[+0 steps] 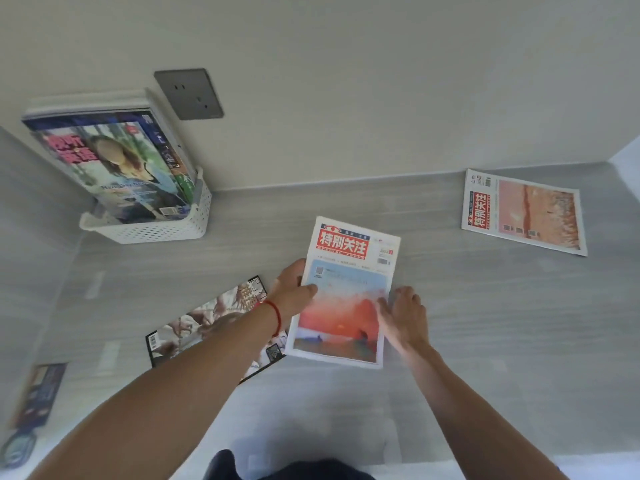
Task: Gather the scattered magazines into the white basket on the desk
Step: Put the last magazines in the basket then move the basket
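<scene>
While the grey desk (450, 323) fills the lower two thirds of the frame and meets a pale wall (346, 98) above, the white basket (162, 226) sits at the upper left, against the wall. Several magazines stand tilted in it, the frontmost a cover with pink lettering (114, 168), with darker spines behind. Just right of them on the wall is a grey socket plate (188, 93).

Near the centre of the frame is a magazine with a red masthead and a sunset picture (346, 296), held between both hands. At its left edge the left hand (294, 292) grips it, thumb on the cover and fingers curled beneath; a red string (275, 315) circles that wrist. Along its right edge the right hand (403, 315) rests with fingers fairly straight, fingertips touching the cover's margin; whether its thumb is under the magazine cannot be told.

Partly under the left forearm, left of centre, lies a black-edged magazine (207, 323) flat on the desk. A second red-masthead magazine with an orange picture (523, 213) lies flat at the upper right, well apart from the hands. A dark booklet (40, 393), blurred, lies at the lower left edge.
</scene>
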The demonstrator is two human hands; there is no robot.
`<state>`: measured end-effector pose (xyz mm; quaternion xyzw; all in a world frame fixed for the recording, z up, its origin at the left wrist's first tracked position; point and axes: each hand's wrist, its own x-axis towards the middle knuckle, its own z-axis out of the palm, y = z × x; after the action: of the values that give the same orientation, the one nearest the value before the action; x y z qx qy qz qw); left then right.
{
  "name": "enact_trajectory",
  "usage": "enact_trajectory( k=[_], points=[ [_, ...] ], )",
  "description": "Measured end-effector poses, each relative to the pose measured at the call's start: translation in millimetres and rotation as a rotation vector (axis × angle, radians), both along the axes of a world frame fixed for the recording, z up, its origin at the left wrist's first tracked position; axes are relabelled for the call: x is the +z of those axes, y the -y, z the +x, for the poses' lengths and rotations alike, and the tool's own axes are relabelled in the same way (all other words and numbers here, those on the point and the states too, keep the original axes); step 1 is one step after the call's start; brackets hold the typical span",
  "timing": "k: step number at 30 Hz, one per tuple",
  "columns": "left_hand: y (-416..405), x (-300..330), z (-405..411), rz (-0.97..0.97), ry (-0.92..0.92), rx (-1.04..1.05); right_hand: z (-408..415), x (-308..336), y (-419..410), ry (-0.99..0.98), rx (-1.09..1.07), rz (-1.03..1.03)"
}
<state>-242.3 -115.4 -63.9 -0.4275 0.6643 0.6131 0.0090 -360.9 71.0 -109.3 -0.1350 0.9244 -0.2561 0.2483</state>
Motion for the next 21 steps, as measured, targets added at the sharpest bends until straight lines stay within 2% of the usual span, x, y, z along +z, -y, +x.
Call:
enact_trajectory(
  k=[3,7,10,16,18,21],
  points=[
    [34,20,25,0.035,-0.103,0.045,3,18,23,0.141,-0.059,-0.332],
    [90,43,68,0.052,-0.205,0.055,20,47,71,0.150,-0.001,-0.544],
    [143,64,106,-0.019,-0.279,0.030,39,74,118,0.061,0.099,-0.569],
    [254,104,179,-0.429,-0.188,0.049,89,125,243,-0.122,0.256,-0.571],
    [290,115,202,-0.557,-0.151,0.099,103,142,285,-0.197,0.292,-0.605],
    [334,128,223,-0.592,-0.153,0.254,120,166,338,-0.246,0.313,-0.614]
  ],
)
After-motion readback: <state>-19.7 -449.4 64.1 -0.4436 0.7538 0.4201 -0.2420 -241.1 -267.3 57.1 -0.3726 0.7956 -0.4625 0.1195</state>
